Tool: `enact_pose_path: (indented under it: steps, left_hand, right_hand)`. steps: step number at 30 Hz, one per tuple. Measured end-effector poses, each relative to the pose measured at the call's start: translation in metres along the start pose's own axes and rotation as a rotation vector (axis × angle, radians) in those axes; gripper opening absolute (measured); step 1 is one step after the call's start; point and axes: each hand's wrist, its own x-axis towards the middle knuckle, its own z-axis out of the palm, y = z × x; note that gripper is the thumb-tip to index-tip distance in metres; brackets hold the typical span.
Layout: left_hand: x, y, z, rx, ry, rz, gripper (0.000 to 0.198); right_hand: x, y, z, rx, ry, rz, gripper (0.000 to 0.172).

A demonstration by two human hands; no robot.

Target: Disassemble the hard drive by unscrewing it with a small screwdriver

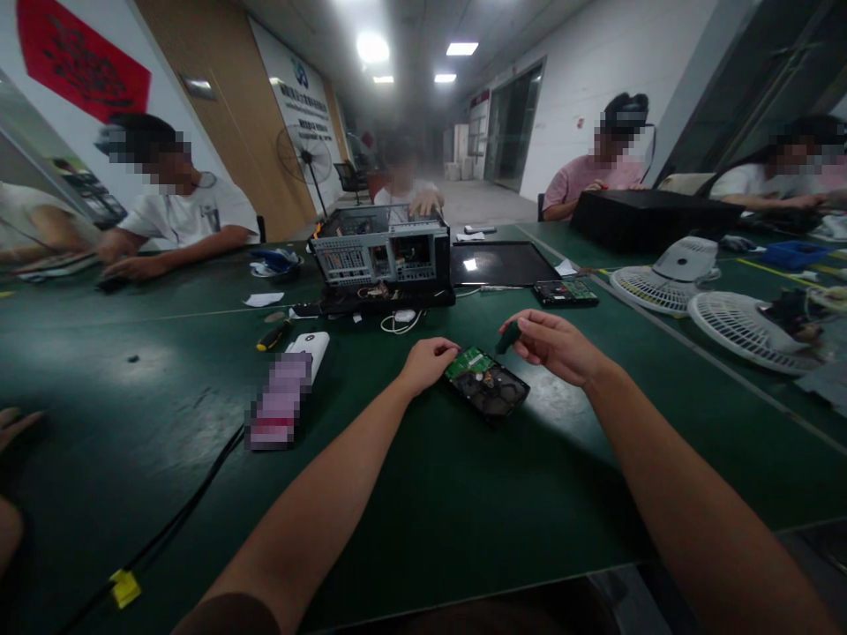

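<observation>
A hard drive (pixel 488 386) lies circuit-board side up on the dark green table (pixel 410 494), its green board (pixel 471 361) at the far end. My left hand (pixel 427 362) is closed with its fingers pressed on the drive's left far corner. My right hand (pixel 552 344) hovers just above and right of the drive, fingers wrapped round a small screwdriver with a dark green handle (pixel 508 336) pointing down toward the board.
An open computer case (pixel 382 256) stands beyond, with a black side panel (pixel 501 263) and a second hard drive (pixel 565 293) right of it. A yellow-black screwdriver (pixel 273 336), a white device (pixel 310 347), fan grilles (pixel 741 326) and a black cable (pixel 178 516) lie around. Several people sit at the table.
</observation>
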Motion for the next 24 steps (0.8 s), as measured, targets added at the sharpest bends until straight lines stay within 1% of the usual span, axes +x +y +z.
enact_pose_path:
  steps: [4, 6, 11, 15, 17, 24]
  left_hand:
    - [0.0, -0.002, -0.001, -0.025, -0.004, 0.003, 0.019]
    - [0.0, -0.002, -0.001, -0.025, -0.01, -0.005, 0.019]
    - [0.0, 0.0, 0.0, -0.017, -0.005, -0.014, 0.018]
    - [0.001, 0.0, 0.001, -0.008, 0.004, -0.017, 0.018]
    - [0.001, -0.001, 0.001, -0.011, 0.0, -0.017, 0.019]
    - [0.001, -0.004, 0.002, -0.037, 0.001, 0.028, 0.02]
  right_hand:
    - [0.002, 0.003, -0.004, 0.009, 0.09, -0.028, 0.028]
    - [0.003, 0.003, -0.004, 0.021, 0.105, -0.055, 0.03]
    - [0.0, 0.002, 0.004, -0.01, 0.065, -0.053, 0.028]
    - [0.001, 0.003, 0.007, -0.002, 0.026, -0.026, 0.019]
    - [0.002, 0.005, 0.006, 0.016, 0.007, -0.023, 0.017]
    - [0.003, 0.003, 0.007, -0.004, -0.025, -0.003, 0.03]
